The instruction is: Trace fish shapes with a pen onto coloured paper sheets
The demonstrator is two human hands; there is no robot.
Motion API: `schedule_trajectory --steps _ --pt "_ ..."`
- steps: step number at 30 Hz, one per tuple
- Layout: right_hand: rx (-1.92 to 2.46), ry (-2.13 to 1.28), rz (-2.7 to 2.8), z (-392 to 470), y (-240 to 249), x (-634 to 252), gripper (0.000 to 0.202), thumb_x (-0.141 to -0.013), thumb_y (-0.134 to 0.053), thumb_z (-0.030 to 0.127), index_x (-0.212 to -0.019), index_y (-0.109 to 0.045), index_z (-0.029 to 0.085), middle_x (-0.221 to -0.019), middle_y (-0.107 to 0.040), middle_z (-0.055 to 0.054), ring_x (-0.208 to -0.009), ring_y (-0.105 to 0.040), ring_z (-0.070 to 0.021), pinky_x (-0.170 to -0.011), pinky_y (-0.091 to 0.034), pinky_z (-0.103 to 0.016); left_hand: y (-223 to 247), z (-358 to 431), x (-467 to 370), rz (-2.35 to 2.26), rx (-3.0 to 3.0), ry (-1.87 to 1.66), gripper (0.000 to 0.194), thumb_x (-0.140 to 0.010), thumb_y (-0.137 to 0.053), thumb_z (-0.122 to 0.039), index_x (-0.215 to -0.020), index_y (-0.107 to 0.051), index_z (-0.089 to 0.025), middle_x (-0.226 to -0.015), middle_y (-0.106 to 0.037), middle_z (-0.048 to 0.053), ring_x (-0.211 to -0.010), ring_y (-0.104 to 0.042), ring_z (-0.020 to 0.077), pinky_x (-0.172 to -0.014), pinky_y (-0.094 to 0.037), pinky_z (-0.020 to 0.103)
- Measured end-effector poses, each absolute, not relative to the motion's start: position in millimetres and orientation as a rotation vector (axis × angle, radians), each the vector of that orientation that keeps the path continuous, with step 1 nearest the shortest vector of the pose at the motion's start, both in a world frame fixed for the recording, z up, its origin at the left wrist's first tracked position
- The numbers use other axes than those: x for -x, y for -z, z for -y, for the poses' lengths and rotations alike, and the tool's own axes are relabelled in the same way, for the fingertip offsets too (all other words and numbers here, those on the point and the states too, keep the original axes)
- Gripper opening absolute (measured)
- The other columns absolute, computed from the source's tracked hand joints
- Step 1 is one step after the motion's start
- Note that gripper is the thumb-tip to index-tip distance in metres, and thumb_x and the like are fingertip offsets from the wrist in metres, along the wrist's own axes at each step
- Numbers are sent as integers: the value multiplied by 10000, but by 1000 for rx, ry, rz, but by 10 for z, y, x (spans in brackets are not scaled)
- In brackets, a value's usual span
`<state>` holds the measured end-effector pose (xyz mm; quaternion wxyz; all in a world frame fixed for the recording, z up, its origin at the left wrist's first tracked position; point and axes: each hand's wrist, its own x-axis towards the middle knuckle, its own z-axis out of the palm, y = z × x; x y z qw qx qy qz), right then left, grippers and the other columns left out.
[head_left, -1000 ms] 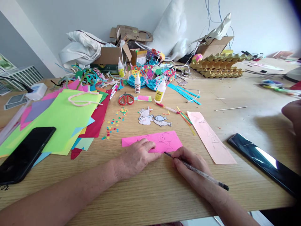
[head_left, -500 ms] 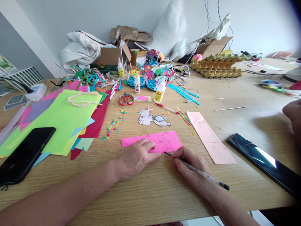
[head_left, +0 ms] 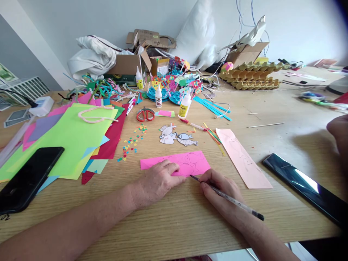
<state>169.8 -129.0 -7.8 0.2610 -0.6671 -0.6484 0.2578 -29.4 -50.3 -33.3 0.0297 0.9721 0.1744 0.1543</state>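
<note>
A bright pink paper strip [head_left: 194,159] with fish outlines in pen lies on the wooden table. My left hand [head_left: 160,179] rests on it with curled fingers, holding it down by its near edge; the part underneath is hidden. My right hand [head_left: 221,188] is closed around a clear-barrelled pen [head_left: 236,201] with a black cap end. The pen's tip meets the strip's near edge. Just beyond lie several cut-out paper fish [head_left: 168,139]. To the right is a pale pink strip [head_left: 241,157], also marked with fish drawings.
Coloured paper sheets [head_left: 81,141] and a black phone [head_left: 31,177] are at left. Red-handled scissors [head_left: 145,114], a glue bottle [head_left: 185,106] and loose confetti dots [head_left: 130,145] lie farther back. A glossy black object [head_left: 299,185] sits at right, near another person's hand [head_left: 338,136].
The upper end of the pen has shifted very slightly left. Both hands and the pink strip stay practically in place.
</note>
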Motion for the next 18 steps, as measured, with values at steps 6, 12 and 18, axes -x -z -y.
schedule_trajectory --steps 6,12,18 --pt "1824 -699 1718 1293 89 -1708 78 -724 -426 203 -671 -481 221 -556 -530 44 -511 -465 -125 -507 -337 -248 325 497 289 -535 -3007 -464 275 -902 -422 -145 -1093 -596 -239 -978 -536 68 -898 -497 185 -785 -457 310" --pt "1816 -679 1767 1303 101 -1713 77 -751 -425 211 -700 -481 223 -576 -530 44 -534 -477 -130 -524 -343 -249 321 497 290 -533 -3006 -475 266 -898 -431 -141 -1085 -596 -233 -962 -533 63 -881 -497 184 -773 -460 310" --pt "1826 -698 1679 1301 86 -1715 73 -725 -425 202 -679 -477 224 -570 -541 40 -527 -469 -130 -519 -347 -256 303 500 290 -531 -3005 -444 272 -901 -410 -133 -1065 -606 -224 -950 -533 70 -873 -495 184 -761 -457 308"
